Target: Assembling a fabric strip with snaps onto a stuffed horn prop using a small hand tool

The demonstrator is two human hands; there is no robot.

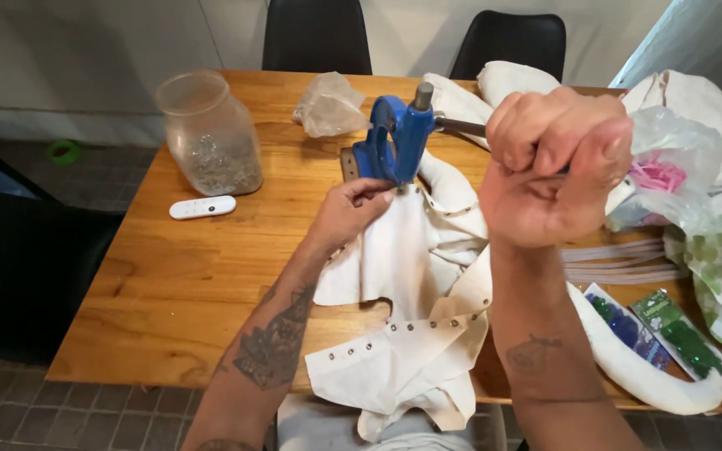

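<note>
A cream cloth [415, 276] studded with metal eyelets lies on the wooden table [177, 284]. The left hand [348, 209] pinches its edge under a blue press [394, 138]; the right hand [553, 163] is fisted around the lever. Beyond stands a glass jar [209, 134].

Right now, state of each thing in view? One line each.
Blue hand press: upright on table, fabric under its head.
Press lever: gripped by right hand.
White fabric: eyelets along its edges, held at the press by left hand.
Glass jar: open, partly filled.
White remote: lying flat.
</note>
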